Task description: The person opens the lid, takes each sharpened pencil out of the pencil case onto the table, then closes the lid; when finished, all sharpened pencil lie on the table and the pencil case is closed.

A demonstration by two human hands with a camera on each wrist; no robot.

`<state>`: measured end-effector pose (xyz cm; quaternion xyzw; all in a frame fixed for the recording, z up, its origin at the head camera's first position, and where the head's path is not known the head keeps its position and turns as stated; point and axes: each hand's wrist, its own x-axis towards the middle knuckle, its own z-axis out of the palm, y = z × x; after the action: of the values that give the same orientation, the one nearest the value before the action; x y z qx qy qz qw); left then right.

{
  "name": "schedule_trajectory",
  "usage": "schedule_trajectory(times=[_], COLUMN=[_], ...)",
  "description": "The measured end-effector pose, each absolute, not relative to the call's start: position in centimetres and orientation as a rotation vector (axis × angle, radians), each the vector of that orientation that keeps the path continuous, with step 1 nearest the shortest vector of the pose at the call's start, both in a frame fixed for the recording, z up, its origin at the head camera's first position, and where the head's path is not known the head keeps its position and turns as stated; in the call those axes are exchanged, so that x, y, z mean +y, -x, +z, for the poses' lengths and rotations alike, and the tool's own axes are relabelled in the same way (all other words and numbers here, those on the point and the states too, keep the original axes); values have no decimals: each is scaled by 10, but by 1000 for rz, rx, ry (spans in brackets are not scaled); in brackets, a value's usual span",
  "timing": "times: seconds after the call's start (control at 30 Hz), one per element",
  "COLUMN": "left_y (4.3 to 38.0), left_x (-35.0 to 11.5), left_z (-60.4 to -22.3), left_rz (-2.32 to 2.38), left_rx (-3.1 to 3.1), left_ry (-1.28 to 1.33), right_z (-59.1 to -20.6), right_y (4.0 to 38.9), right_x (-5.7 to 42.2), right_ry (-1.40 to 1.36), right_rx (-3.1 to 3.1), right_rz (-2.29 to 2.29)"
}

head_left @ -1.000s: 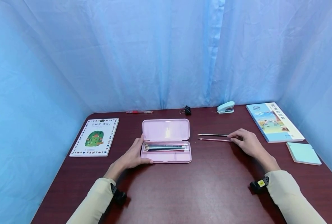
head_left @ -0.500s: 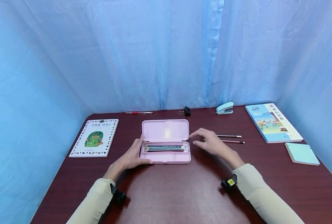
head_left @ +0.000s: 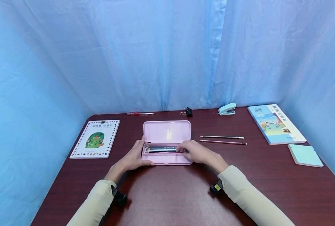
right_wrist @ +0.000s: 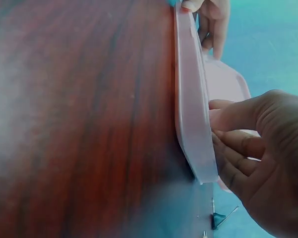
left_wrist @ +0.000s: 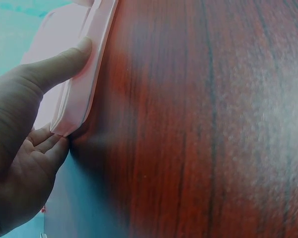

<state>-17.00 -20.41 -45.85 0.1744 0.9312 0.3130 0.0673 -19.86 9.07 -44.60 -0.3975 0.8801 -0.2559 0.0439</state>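
A pink pencil case (head_left: 167, 131) lies with its lid raised, several pencils (head_left: 159, 149) in its long back compartment. My left hand (head_left: 132, 158) grips the case's left end, thumb along the front wall (left_wrist: 92, 74) and fingers round the corner. My right hand (head_left: 197, 152) reaches over the right end, fingers bent down onto the pencils' right ends. In the right wrist view the case wall hides the right fingertips, so I cannot tell whether they pinch a pencil. Right of the case a dark pencil (head_left: 221, 137) and a reddish pencil (head_left: 223, 142) lie side by side.
A white picture book (head_left: 95, 139) lies on the left. Along the back edge are a red pen (head_left: 140, 113), a black binder clip (head_left: 188, 112) and a mint stapler (head_left: 227, 109). A blue book (head_left: 276, 124) and a green notepad (head_left: 305, 155) lie on the right.
My right hand has left the two pencils on the table and moved left to the case, fingers now over its pencils. My left hand has stayed on the case.
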Motion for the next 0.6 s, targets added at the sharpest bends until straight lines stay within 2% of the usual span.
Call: schedule_trajectory(times=[0.33,0.6], left_y=[170,171], left_x=[-205,-204], left_z=[-460,-460], left_rz=[930,934], left_rx=[2800,2809], left_ry=[-515,-522], right_z=[-446,-440], right_y=[201,204], right_x=[91,132], right_ry=[1122,987], right_rx=[2693,2741], right_rz=[-880,-1138])
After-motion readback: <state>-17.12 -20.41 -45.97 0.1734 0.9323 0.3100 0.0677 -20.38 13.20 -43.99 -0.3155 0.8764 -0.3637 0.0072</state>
